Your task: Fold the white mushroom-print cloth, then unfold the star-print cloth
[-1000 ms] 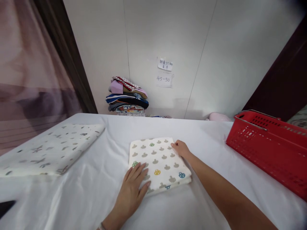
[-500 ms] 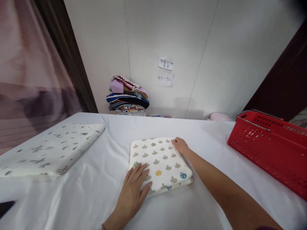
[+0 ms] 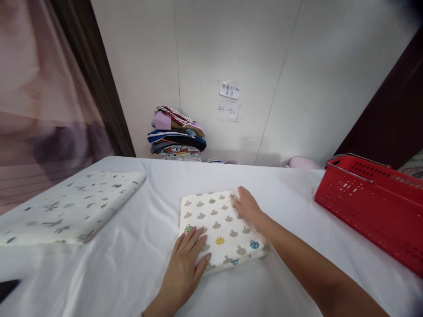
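A folded white cloth (image 3: pixel 216 225) printed with grey mushrooms, plus a few green, yellow and blue ones, lies in the middle of the table. My left hand (image 3: pixel 188 259) rests flat on its near left part, fingers spread. At its far right corner, my right hand (image 3: pixel 247 204) grips the edge, thumb on top and the other fingers partly hidden. The cloth's right edge looks blurred there.
A larger folded cloth (image 3: pixel 72 207) with a leaf print lies at the left. On the right stands a red plastic basket (image 3: pixel 370 202). Beyond the white-covered table (image 3: pixel 264 180) are a fabric stack (image 3: pixel 178 136) and a wall with paper notes (image 3: pixel 228 100).
My right hand has shifted slightly at the far right corner, and that cloth edge has moved with it. My left hand stays flat in place on the cloth.
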A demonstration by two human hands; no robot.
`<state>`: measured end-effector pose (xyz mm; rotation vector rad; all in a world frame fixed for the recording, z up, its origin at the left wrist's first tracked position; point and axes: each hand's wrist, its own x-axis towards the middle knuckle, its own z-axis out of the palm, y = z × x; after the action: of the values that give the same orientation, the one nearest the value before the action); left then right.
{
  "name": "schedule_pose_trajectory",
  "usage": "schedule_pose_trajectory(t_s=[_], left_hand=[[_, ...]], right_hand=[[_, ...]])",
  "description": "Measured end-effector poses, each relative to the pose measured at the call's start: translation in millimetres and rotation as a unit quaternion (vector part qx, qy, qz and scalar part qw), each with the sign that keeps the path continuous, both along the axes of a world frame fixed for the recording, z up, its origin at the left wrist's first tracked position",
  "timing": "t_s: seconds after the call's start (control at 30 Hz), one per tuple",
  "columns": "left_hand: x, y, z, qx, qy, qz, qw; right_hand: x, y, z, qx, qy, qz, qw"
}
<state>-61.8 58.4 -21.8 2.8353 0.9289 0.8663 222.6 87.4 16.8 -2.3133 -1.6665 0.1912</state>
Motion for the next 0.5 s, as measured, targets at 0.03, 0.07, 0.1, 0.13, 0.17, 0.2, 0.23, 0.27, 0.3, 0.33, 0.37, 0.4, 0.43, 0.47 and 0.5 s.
schedule_pose_trajectory(t_s=[0.03, 0.07, 0.1, 0.13, 0.17, 0.2, 0.23, 0.27, 0.3, 0.33, 0.37, 0.4, 0.43, 0.47, 0.5], left_hand=[[-0.1, 0.1, -0.1, 0.001, 0.002, -0.001, 1.0], [-0.1, 0.1, -0.2, 0.003, 0.003, -0.002, 1.0], [-0.2, 0.1, -0.4, 0.005, 0.005, -0.003, 1.0], [-0.2, 0.1, -0.5, 0.007, 0.005, -0.004, 1.0], [-0.1, 0.1, -0.7, 0.009, 0.006, -0.005, 1.0], [0.0, 0.2, -0.8, 0.012, 0.007, -0.005, 1.0], [0.1, 0.3, -1.0, 0.015, 0.007, -0.004, 1.0], [0.3, 0.5, -1.1, 0.019, 0.006, -0.003, 1.0], [0.4, 0.7, -1.1, 0.022, 0.007, -0.002, 1.0], [0.6, 0.8, -1.2, 0.024, 0.007, -0.001, 1.0], [0.7, 1.0, -1.3, 0.024, 0.007, 0.0, 1.0], [0.8, 1.1, -1.4, 0.023, 0.006, -0.001, 1.0], [0.8, 1.1, -1.6, 0.02, 0.005, -0.002, 1.0], [0.9, 1.0, -1.7, 0.018, 0.005, -0.002, 1.0], [0.9, 0.8, -1.8, 0.016, 0.005, -0.001, 1.0]], right_hand=[[-6.2, -6.1, -2.6, 0.004, -0.007, 0.038, 0.999], [-11.9, -11.9, -5.6, -0.001, -0.012, 0.076, 0.997], [-16.6, -16.9, -8.6, -0.01, -0.015, 0.107, 0.994], [-20.3, -20.9, -10.9, -0.024, -0.017, 0.126, 0.992], [-22.9, -23.9, -12.2, -0.038, -0.018, 0.132, 0.99], [-24.7, -26.0, -12.4, -0.049, -0.02, 0.132, 0.99], [-26.0, -27.6, -11.6, -0.057, -0.025, 0.128, 0.99], [-27.0, -29.2, -10.1, -0.062, -0.031, 0.123, 0.99], [-27.9, -31.2, -8.4, -0.061, -0.039, 0.12, 0.99], [-28.9, -33.6, -6.9, -0.057, -0.047, 0.121, 0.99], [-30.0, -36.7, -6.1, -0.05, -0.054, 0.124, 0.989], [-31.0, -40.1, -6.1, -0.046, -0.057, 0.13, 0.989], [-31.8, -43.5, -6.8, -0.044, -0.058, 0.137, 0.988], [-32.5, -46.7, -8.1, -0.046, -0.055, 0.143, 0.987], [-32.8, -49.4, -9.8, -0.052, -0.051, 0.145, 0.987]])
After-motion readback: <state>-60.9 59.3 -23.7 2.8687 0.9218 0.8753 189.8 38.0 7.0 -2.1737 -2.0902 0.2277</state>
